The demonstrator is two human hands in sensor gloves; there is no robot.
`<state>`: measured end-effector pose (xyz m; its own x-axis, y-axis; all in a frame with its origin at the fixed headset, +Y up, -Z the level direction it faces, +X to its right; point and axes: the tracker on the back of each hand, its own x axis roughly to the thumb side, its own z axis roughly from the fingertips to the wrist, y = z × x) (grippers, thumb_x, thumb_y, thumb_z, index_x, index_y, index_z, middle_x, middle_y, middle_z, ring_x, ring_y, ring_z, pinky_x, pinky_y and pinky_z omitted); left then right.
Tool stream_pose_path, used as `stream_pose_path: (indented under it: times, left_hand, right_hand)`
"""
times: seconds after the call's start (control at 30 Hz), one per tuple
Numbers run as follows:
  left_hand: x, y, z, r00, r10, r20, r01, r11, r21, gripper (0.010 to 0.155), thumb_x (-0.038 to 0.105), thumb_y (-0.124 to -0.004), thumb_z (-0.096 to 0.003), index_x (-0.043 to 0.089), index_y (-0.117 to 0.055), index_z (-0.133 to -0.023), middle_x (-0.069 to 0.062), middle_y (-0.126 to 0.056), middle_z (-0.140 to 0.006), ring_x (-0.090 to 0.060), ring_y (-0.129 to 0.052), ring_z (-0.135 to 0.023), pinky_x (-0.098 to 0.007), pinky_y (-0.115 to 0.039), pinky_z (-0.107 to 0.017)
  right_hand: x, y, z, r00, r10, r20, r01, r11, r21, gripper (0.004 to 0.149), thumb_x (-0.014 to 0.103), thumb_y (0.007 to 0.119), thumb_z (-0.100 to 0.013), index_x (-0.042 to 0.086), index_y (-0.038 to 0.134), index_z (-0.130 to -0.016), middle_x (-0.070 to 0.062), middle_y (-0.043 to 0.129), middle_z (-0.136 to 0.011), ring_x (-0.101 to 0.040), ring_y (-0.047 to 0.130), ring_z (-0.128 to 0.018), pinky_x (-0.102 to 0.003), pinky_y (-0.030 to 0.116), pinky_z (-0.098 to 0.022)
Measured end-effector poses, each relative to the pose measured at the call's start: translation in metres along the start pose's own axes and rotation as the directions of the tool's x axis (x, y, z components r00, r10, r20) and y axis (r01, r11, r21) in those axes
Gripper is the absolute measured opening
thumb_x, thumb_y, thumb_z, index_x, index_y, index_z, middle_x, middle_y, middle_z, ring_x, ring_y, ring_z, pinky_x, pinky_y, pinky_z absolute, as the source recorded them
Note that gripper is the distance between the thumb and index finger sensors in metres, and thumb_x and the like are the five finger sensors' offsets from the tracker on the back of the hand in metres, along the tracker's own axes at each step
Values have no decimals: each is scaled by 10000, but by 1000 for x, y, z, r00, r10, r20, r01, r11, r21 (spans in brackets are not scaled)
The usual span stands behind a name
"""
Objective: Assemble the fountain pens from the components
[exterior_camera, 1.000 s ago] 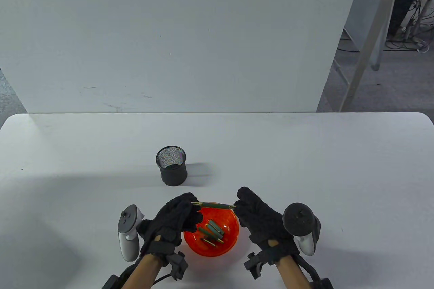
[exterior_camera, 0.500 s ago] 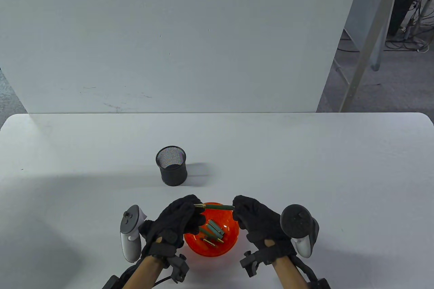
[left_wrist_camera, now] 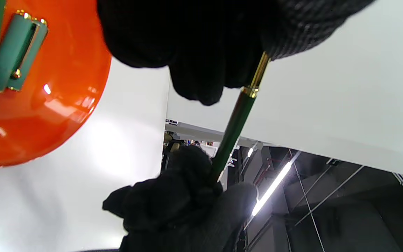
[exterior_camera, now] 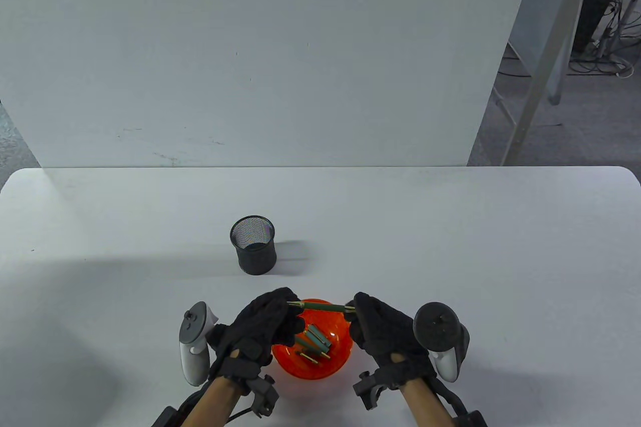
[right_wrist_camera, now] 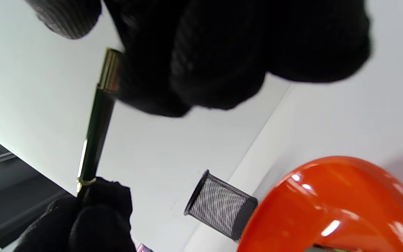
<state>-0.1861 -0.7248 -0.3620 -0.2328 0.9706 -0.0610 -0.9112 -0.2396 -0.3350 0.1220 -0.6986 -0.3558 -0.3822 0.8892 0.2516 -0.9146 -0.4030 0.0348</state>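
A dark green pen body [exterior_camera: 321, 305] with gold ends is held level above the far rim of the orange bowl [exterior_camera: 336, 364]. My left hand [exterior_camera: 270, 317] pinches its left gold end; the pen [left_wrist_camera: 234, 120] runs from those fingers down to the other glove. My right hand [exterior_camera: 373, 324] grips the right gold end; the pen [right_wrist_camera: 96, 129] shows there too. Inside the orange bowl [left_wrist_camera: 47, 105] lie several green and gold pen parts [exterior_camera: 315, 342], and one green part [left_wrist_camera: 14, 61] shows in the left wrist view.
A black mesh pen cup [exterior_camera: 253, 244] stands on the white table [exterior_camera: 450, 257] just beyond the bowl to the left; the cup [right_wrist_camera: 220, 206] also shows in the right wrist view. A white panel [exterior_camera: 250, 56] rises behind the table.
The right hand first closed in along the pen, hiding its right gold end, then drew back a little so that end shows again. The left hand and pen dropped slightly.
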Motion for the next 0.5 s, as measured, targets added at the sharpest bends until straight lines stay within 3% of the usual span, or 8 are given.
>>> stream_pose_path:
  times: [0.07, 0.13, 0.23, 0.33, 0.5]
  left_hand:
    - [0, 5, 0, 1000, -10, -3, 10, 1000, 23, 423, 448, -728, -624, 284, -696, -1013, -6, -868, -962, -169, -1002, -732, -386, -859, -512]
    - [-1, 7, 1, 1000, -21, -1, 21, 999, 41, 424, 449, -728, -622, 283, -699, -1011, -5, -870, -960, -165, -1004, -728, -383, -862, -510]
    - [-2, 8, 0, 1000, -10, -10, 11, 999, 34, 424, 447, -727, -624, 282, -696, -1013, -7, -867, -963, -169, -1000, -733, -387, -859, -512]
    - [-1, 6, 1, 1000, -12, -5, 12, 999, 33, 422, 447, -728, -623, 282, -699, -1011, -6, -871, -959, -167, -1002, -730, -386, -861, -509]
    - [-2, 4, 0, 1000, -22, -3, 22, 1000, 12, 424, 447, -731, -621, 279, -703, -1009, -7, -874, -956, -168, -1004, -727, -385, -862, -508]
  right_hand:
    - [-1, -1, 0, 1000, 6, 16, -6, 1000, 23, 743, 599, 573, -571, 74, 553, -1096, -94, 883, -818, -219, 951, -465, -431, 859, -363]
    - [0, -2, -1, 998, -6, 59, 4, 999, 37, 731, 555, 635, -575, 139, 431, -1141, -108, 808, -935, -230, 933, -519, -438, 845, -404]
    - [2, -3, -1, 996, -9, 86, 6, 1000, 31, 684, 491, 716, -568, 173, 483, -1126, -84, 819, -939, -225, 936, -523, -436, 848, -410]
    - [7, -2, -1, 990, 36, 135, -36, 999, 1, 559, 416, 773, -558, 173, 659, -1048, -52, 876, -888, -201, 953, -502, -420, 865, -399]
    - [10, -1, 0, 986, 95, 136, -90, 995, -40, 422, 371, 772, -560, 158, 807, -923, -28, 975, -725, -150, 987, -437, -381, 895, -353]
